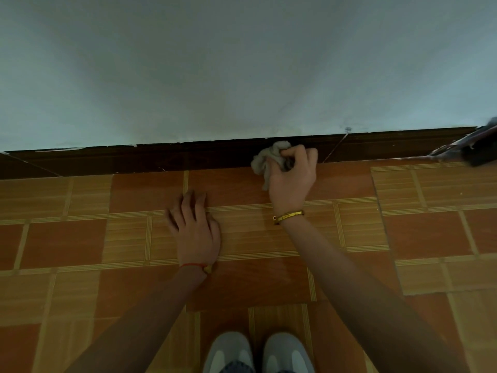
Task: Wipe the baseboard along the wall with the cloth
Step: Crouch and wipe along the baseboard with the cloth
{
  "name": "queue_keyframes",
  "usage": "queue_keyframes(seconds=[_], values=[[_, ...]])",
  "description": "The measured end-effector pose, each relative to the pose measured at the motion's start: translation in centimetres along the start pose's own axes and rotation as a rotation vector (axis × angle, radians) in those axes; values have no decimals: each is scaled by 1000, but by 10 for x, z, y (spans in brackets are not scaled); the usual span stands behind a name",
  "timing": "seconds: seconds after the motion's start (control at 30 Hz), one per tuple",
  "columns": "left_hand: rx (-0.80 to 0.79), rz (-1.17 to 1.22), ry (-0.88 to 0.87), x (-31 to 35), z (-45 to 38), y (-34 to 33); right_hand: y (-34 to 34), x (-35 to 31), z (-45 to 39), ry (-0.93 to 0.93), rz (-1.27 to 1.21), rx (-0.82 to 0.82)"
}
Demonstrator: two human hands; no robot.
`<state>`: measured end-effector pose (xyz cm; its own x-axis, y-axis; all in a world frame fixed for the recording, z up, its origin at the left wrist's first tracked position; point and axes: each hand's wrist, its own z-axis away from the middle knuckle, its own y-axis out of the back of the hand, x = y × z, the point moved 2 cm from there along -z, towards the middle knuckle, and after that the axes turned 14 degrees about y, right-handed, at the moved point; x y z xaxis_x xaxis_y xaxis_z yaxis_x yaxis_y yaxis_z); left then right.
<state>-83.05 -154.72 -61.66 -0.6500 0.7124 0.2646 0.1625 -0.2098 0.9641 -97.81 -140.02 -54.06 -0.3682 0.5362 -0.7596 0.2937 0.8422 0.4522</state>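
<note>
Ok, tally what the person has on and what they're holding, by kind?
Cloth: 1, grey cloth gripped in the right hand
Wrist bands: 2, yellow band, red band
Shoes: 2, left shoe, right shoe
Total: 5

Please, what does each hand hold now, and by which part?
The right hand grips the bunched grey cloth by its right part, against the dark baseboard; loose folds hang to the left. The left hand holds nothing and rests on the floor.
</note>
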Motion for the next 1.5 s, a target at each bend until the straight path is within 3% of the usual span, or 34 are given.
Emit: queue_keyframes(seconds=[0.13, 0.23, 0.53, 0.77, 0.93, 1.3, 1.4, 1.5], values=[[1, -8, 2, -1, 0, 0, 31, 18, -19, -122, 42, 174], [-3, -16, 4, 0, 0, 0, 41, 23, -26, -95, 50, 252], [5, 5, -3, -2, 0, -1, 11, -7, -11, 132, 35, 0], [19, 0, -11, -2, 0, -1, 49, 37, -28, -69, 130, 157], [23, -10, -10, -1, 0, -1, 45, 44, -24, -68, 153, 154], [12, -8, -6, -1, 0, -1, -10, 28, 11, 5, 155, -165], [1, -9, -5, -3, 0, -1, -7, 24, 9, -12, 116, -126], [-4, -13, -9, -3, 0, -1, 15, 28, -7, -101, 122, 49]])
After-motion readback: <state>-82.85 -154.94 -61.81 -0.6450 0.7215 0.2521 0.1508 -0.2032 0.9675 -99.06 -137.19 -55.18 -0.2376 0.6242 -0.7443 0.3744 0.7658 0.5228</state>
